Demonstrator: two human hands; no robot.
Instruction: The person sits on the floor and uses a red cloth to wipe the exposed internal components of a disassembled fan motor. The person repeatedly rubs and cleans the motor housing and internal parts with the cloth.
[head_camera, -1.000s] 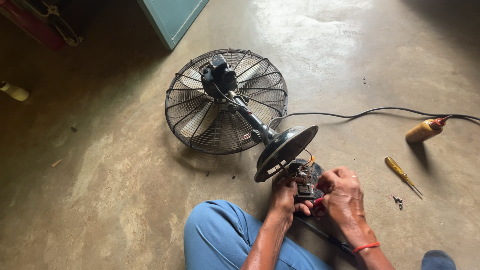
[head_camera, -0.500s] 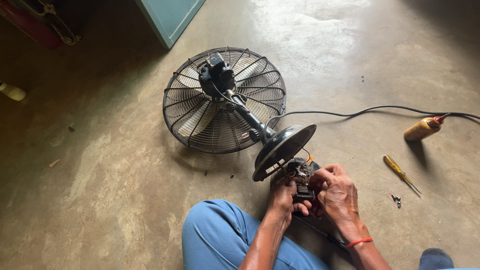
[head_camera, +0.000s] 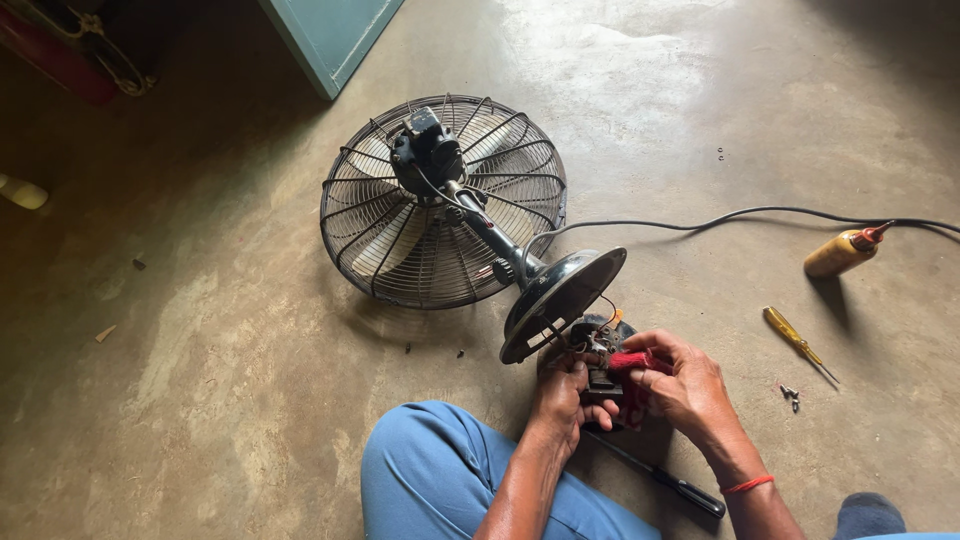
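Bare, stained concrete floor (head_camera: 200, 330), brightest at upper centre (daylight glare); teal door corner (head_camera: 330, 35) upper left.

The person wears light blue trousers (head_camera: 440, 480), the cloth smooth and plain over the bent knee. Both forearms are bare, with no sleeves in view, and both hands are bare too, the left hand (head_camera: 560, 395) and the right hand (head_camera: 690, 385). A thin red band (head_camera: 748, 485) circles the right wrist, and a dark grey sock (head_camera: 868, 515) shows at the lower right edge.
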